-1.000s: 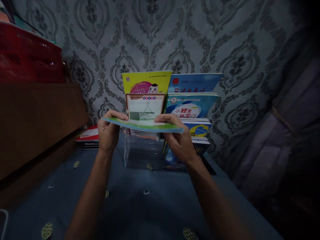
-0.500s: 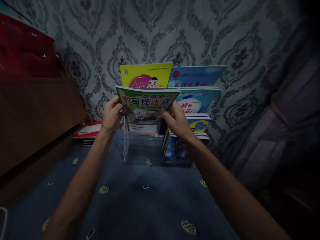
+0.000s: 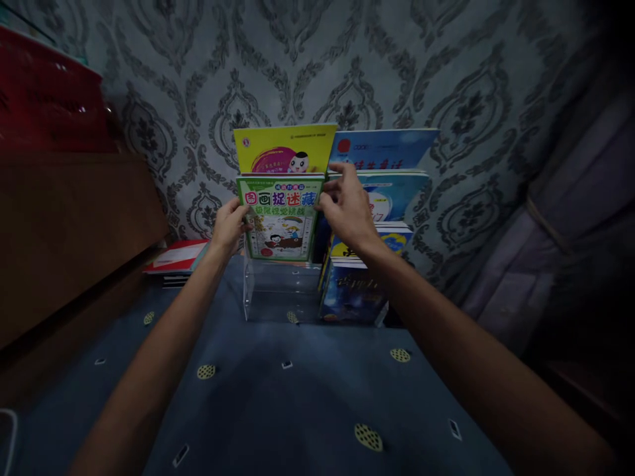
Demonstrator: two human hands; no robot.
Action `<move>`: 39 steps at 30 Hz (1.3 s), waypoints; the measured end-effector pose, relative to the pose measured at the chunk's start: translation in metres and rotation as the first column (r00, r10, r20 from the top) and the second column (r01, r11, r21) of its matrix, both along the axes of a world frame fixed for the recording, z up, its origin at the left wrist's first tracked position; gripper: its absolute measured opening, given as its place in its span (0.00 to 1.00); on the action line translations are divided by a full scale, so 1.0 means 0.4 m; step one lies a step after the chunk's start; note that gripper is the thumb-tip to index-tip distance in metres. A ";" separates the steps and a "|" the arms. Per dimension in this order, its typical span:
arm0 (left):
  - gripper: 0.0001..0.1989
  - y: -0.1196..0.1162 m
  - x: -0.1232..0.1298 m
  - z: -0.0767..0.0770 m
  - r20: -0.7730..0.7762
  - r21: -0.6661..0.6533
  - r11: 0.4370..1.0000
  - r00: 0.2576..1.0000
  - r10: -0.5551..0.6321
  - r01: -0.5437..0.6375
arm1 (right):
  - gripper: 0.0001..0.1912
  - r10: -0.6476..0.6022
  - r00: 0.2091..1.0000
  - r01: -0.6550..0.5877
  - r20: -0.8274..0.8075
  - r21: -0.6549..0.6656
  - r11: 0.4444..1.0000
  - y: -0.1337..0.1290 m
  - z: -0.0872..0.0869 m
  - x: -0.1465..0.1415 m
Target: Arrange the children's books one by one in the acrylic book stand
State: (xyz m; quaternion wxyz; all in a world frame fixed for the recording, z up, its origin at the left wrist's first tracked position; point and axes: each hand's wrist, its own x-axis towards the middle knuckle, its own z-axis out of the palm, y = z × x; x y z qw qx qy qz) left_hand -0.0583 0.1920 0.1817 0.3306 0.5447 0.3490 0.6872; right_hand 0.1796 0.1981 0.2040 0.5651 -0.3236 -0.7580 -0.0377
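Green-bordered book (image 3: 280, 228), one, long axis upright, between left hand (image 3: 229, 226), pinching its left edge, and right hand (image 3: 350, 206), at right edge, fingers part-spread, hold unclear.

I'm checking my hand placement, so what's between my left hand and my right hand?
The green book, its cover facing you, is between your left hand and right hand, as the head view shows.

The surface (image 3: 238, 430) before me, possibly a table, wears dark blue patterned cloth (image 3: 317, 390); the clear rack (image 3: 270, 291) stands on it, and a red-topped stack (image 3: 177, 258) lies left of the rack.
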 end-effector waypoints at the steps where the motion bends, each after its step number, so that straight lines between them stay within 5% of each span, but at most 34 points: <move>1: 0.05 0.004 -0.005 -0.007 -0.039 0.020 0.999 0.998 0.039 -0.038 | 0.31 -0.028 1.000 0.028 0.009 0.014 1.000 -0.011 0.011 -0.003; 6: 0.06 0.007 -0.028 -0.024 -0.279 0.211 0.945 0.911 0.305 -0.251 | 0.24 -0.192 0.968 0.166 0.162 0.164 0.973 -0.059 0.034 -0.024; 11: 0.08 0.015 -0.033 -0.034 -0.270 0.293 0.883 0.854 0.444 -0.366 | 0.27 -0.355 0.900 0.281 0.252 0.287 0.916 -0.077 0.024 -0.037; 19: 0.07 0.047 -0.038 -0.054 -0.363 0.239 0.944 0.881 0.303 -0.226 | 0.25 -0.494 0.791 0.383 0.361 0.337 0.860 -0.077 0.033 -0.034; 31: 0.05 0.095 -0.048 -0.054 -0.382 0.222 0.947 0.872 0.305 -0.234 | 0.24 -0.494 0.751 0.398 0.438 0.297 0.868 -0.043 0.066 -0.026; 39: 0.08 0.073 -0.052 -0.059 -0.386 0.199 0.958 0.882 0.269 -0.205 | 0.23 -0.446 0.785 0.349 0.429 0.288 0.892 -0.043 0.064 -0.017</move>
